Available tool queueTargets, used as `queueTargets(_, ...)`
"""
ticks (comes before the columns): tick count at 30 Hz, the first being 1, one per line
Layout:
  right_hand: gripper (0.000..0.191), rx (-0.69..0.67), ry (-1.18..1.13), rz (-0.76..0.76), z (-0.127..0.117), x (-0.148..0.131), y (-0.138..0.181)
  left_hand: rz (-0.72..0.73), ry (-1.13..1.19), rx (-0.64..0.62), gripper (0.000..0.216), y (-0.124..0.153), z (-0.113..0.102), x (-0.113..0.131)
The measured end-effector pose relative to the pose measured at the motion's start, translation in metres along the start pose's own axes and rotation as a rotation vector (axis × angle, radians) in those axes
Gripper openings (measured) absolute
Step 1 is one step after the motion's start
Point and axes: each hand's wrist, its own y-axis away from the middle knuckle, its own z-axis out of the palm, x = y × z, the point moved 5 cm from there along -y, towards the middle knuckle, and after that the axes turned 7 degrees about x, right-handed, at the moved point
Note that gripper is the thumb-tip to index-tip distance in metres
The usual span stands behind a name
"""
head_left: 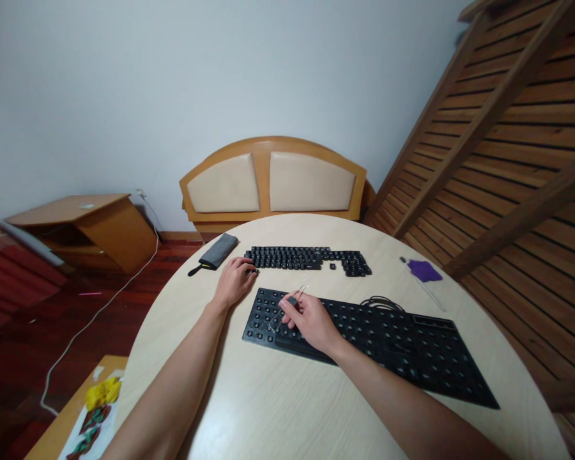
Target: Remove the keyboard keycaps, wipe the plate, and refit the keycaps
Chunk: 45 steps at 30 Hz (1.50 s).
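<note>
Right hand point(311, 319): pinching wire key puller point(292, 300) | Keyboard point(378, 329): beneath right hand | Left hand point(233, 281): at loose keys point(287, 258), grip cannot be told | Loose keys: right of left hand | Risk: rows could scatter if left hand brushes them

a padded wooden headboard point(264, 176) stands before a pale wall point(268, 70), reddish floor point(76, 313) left, slatted wood panels point(512, 137) right.

Cool, soft light washes the wall point(268, 70) before me. Pale glare sits on the near tabletop point(287, 402), shadow hugs the left forearm point(182, 377), the floor point(115, 300) is dim; slatted wood point(522, 140) stretches, blurring edgeward.
</note>
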Motion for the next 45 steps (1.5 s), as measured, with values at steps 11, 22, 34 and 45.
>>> queueTargets(11, 0.030, -0.004, 0.000, -0.006, 0.001, -0.001, 0.000, -0.039, -0.016, 0.024, 0.012, -0.002, 0.005, -0.006)
queueTargets(22, 0.037, -0.011, -0.007, -0.023, 0.000, -0.005, 0.001, -0.111, 0.051, 0.046, 0.016, -0.006, -0.007, 0.009)
queueTargets(34, 0.047, 0.195, -0.071, -0.085, -0.015, -0.007, 0.001, -0.126, 0.251, -0.254, 0.029, 0.030, -0.033, 0.112)
queueTargets(45, 0.035, 0.146, 0.261, -0.186, -0.063, -0.056, 0.009, 0.267, 0.431, -0.431, 0.018, 0.047, -0.043, 0.162)
